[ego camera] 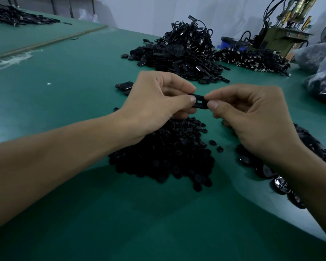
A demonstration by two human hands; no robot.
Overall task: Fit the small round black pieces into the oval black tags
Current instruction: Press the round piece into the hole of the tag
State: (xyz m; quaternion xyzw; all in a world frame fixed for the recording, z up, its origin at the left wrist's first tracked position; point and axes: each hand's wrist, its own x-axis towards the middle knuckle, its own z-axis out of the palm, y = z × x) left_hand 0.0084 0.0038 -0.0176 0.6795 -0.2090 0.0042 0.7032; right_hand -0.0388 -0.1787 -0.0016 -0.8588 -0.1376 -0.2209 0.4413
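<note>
Black oval tag [200, 102], left hand [154, 106] pinching one end, right hand [252, 113] the other

Dim, bluish light sheens the tabletop [45, 72] toward its left edge. Soft shadow darkens the near edge; wide-angle distortion bows the far one.

A green table [64, 76] runs across the room, with a pale scuffed streak [9, 61] and a wooden strip [45, 42] along its left seam. A white speck [49, 84] lies near them. Past the far right corner stands an olive-green machine [279, 36] trailing black cables [271, 8], with a blue tub [228, 43] beside it. Clear plastic bags [324, 72] slump at the right edge.
</note>
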